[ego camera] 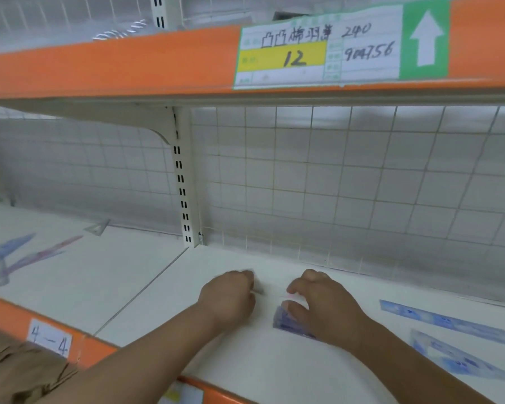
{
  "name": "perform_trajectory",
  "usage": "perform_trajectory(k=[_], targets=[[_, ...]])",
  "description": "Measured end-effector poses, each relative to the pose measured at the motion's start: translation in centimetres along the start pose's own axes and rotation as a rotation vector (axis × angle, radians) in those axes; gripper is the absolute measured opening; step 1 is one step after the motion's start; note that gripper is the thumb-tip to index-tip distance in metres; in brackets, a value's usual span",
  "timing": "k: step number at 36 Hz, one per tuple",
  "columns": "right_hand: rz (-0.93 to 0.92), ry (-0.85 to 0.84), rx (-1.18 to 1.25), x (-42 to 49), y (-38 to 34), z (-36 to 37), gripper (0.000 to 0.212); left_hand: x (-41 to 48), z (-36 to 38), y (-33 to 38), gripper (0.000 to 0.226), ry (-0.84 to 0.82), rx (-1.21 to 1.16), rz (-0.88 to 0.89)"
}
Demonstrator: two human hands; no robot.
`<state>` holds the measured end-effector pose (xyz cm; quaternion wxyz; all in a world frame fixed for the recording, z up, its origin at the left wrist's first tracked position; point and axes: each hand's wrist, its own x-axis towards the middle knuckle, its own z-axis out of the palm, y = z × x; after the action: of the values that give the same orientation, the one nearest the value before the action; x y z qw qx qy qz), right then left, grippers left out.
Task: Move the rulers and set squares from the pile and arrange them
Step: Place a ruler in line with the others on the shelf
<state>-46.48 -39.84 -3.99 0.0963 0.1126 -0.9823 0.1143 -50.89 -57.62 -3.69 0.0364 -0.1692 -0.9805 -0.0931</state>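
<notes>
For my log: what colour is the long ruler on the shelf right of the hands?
The long ruler is blue with paler patches, seen in the head view.

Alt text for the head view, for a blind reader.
Two bare hands reach onto a white metal shelf: the right hand grips a blue plastic ruler, the left hand is curled beside it. More blue rulers lie to the right.

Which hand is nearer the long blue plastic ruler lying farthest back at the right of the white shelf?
Right. The right hand rests just left of the long blue plastic ruler, apart from it; the left hand lies farther left, beyond the right hand.
</notes>
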Motion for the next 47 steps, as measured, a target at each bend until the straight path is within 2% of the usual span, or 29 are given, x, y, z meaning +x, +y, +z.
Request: perform_trajectory(k=[13,21,27,38,47], targets=[[-0.226,-0.027,0.091,3.9,-8.3,1.9,0.032,-5.7,-2.7,-6.7,0.026,0.069,0.047,-0.240],[-0.406,-0.069,0.129,6.8,-18.3,4.0,0.033,-11.3,-5.2,-15.1,0.025,0.105,0.078,-0.395],[-0.476,-0.094,0.156,8.5,-27.8,6.5,0.033,-15.8,-7.4,-22.7,0.024,0.127,0.076,-0.451],[-0.463,-0.078,0.186,12.7,-42.6,10.5,0.031,-21.4,-11.9,-37.4,0.024,0.183,0.111,-0.488],[-0.431,-0.102,0.111,17.9,-47.6,13.3,0.027,-20.7,-12.0,-46.0,0.021,0.167,0.034,-0.502]])
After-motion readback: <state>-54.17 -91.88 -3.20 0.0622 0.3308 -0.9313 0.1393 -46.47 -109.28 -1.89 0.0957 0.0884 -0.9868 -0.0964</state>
